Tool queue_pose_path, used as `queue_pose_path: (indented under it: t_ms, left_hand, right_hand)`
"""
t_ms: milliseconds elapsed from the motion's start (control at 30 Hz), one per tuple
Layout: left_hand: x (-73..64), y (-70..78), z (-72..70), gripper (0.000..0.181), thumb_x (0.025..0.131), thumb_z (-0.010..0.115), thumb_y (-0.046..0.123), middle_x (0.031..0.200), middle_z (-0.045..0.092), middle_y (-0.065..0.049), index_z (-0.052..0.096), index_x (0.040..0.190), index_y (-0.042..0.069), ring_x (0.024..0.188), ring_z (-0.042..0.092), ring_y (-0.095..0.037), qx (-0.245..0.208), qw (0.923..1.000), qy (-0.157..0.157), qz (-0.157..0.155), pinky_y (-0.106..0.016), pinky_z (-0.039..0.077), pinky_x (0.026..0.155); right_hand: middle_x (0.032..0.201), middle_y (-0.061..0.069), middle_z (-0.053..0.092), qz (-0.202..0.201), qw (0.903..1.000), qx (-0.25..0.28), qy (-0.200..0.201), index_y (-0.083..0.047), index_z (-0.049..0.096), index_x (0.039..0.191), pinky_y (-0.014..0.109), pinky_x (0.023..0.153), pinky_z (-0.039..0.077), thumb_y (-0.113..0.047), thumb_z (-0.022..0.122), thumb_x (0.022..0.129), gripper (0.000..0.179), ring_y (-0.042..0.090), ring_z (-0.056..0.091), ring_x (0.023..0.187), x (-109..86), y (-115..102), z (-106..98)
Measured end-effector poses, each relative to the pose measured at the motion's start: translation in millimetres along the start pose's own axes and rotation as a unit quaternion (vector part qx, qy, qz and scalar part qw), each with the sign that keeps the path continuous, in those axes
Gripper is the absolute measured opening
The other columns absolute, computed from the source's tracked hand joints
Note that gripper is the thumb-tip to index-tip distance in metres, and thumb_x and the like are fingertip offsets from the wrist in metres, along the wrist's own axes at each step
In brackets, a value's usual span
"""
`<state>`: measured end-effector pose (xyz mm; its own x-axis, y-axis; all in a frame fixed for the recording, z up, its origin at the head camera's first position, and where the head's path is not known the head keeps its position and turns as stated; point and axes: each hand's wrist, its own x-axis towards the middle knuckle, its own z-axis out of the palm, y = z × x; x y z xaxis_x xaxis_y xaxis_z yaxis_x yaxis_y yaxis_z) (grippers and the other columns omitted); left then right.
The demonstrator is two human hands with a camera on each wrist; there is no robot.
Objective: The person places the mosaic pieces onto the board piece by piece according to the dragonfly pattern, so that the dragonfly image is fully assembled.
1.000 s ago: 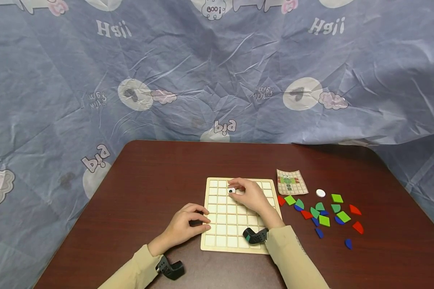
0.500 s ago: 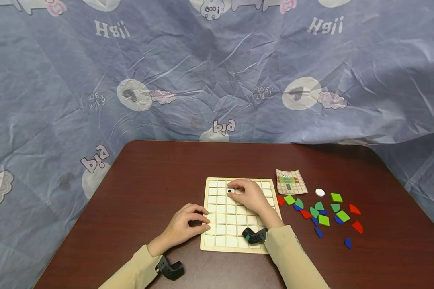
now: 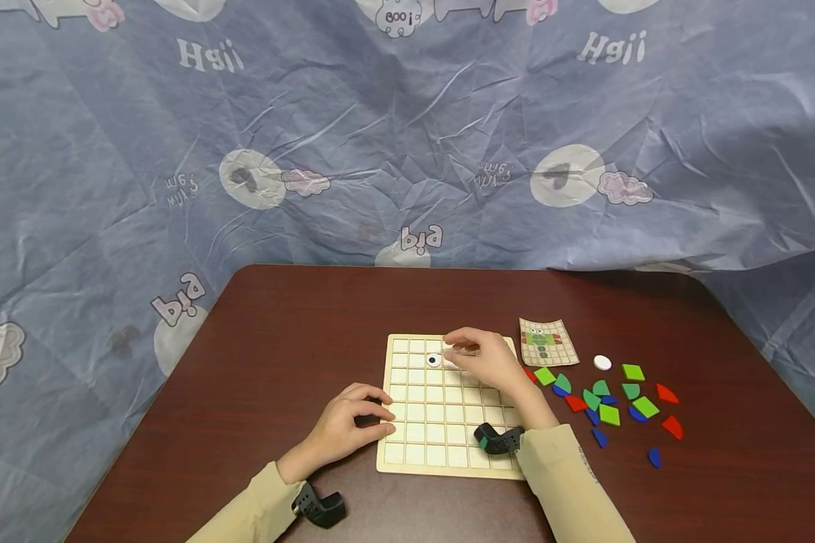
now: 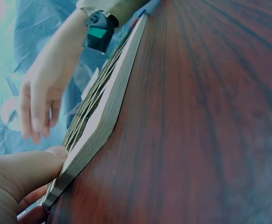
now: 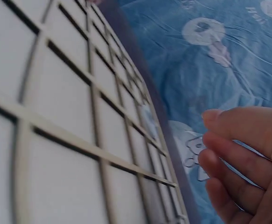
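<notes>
A pale wooden grid board [image 3: 435,413] lies on the table, and a round white eye piece with a black dot [image 3: 433,360] rests in one of its upper squares. Just right of that piece, my right hand [image 3: 489,364] hovers over the board, apart from it. In the right wrist view, the right hand [image 5: 248,158] has loosely bent fingers with nothing between them. My left hand [image 3: 346,422] touches the board's left edge with its fingertips. In the left wrist view, the left thumb [image 4: 38,170] rests against the board's edge [image 4: 101,126].
A picture card [image 3: 547,343] lies beyond the board's upper right corner. Right of the board are a white disc [image 3: 602,363], light green squares [image 3: 609,415], and several red, blue and green curved pieces. A printed blue cloth [image 3: 380,136] hangs behind the table.
My right hand has let go of the eye piece and moved right and up from it. The eye piece now sits on the board. The left hand has stayed in place.
</notes>
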<state>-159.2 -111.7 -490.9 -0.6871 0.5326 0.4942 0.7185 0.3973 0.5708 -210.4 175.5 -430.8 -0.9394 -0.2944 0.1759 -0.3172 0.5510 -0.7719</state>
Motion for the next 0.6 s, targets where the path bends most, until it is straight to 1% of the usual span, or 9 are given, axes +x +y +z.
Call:
queue_pose_path:
  t_ms: [100, 200, 367, 533, 600]
  left_hand:
    - [-0.1, 0.7, -0.2, 0.011, 0.081, 0.074, 0.030, 0.107, 0.062, 0.007, 0.074, 0.090, 0.022, 0.103, 0.053, -0.010, 0.000, 1.0000, -0.001, -0.004, -0.031, 0.046, 0.084]
    - [0.3, 2.0, -0.6, 0.012, 0.082, 0.074, 0.030, 0.107, 0.062, 0.006, 0.074, 0.090, 0.022, 0.103, 0.053, -0.011, 0.002, 1.0000, -0.004, -0.005, -0.031, 0.046, 0.084]
    - [0.7, 3.9, -0.9, 0.012, 0.082, 0.074, 0.028, 0.107, 0.062, 0.003, 0.074, 0.090, 0.020, 0.103, 0.053, -0.014, 0.003, 1.0000, -0.003, 0.001, -0.032, 0.046, 0.084]
    - [0.5, 3.6, -1.6, 0.011, 0.082, 0.074, 0.028, 0.107, 0.062, 0.004, 0.074, 0.090, 0.020, 0.103, 0.053, -0.013, 0.002, 1.0000, -0.004, -0.004, -0.031, 0.046, 0.085]
    - [0.2, 3.2, -1.9, 0.011, 0.081, 0.074, 0.028, 0.107, 0.062, 0.004, 0.074, 0.090, 0.020, 0.103, 0.053, -0.013, 0.002, 1.0000, -0.003, -0.003, -0.031, 0.046, 0.084]
  right_hand:
    - [0.106, 0.006, 0.067, 0.001, 1.0000, -0.001, 0.008, -0.012, 0.067, 0.114, 0.039, 0.080, 0.050, -0.022, 0.068, 0.087, 0.028, 0.020, 0.062, 0.093, -3.2, -2.5, -14.7]
    - [0.108, 0.007, 0.067, 0.003, 0.9999, -0.004, 0.016, -0.015, 0.066, 0.114, 0.040, 0.080, 0.050, -0.026, 0.068, 0.087, 0.029, 0.021, 0.062, 0.095, -7.1, -3.5, -28.8]
    - [0.110, 0.008, 0.066, 0.011, 0.9990, -0.024, 0.036, -0.015, 0.065, 0.116, 0.043, 0.081, 0.049, -0.030, 0.067, 0.088, 0.032, 0.023, 0.061, 0.098, -17.9, 0.1, -53.3]
    - [0.113, 0.009, 0.064, 0.040, 0.9959, -0.054, 0.061, -0.012, 0.063, 0.119, 0.048, 0.083, 0.048, -0.036, 0.064, 0.089, 0.038, 0.028, 0.059, 0.102, -32.0, 9.0, -80.1]
    - [0.115, 0.011, 0.063, 0.053, 0.9944, -0.063, 0.067, -0.010, 0.062, 0.120, 0.049, 0.083, 0.047, -0.036, 0.063, 0.090, 0.040, 0.030, 0.058, 0.103, -37.6, 14.0, -90.9]
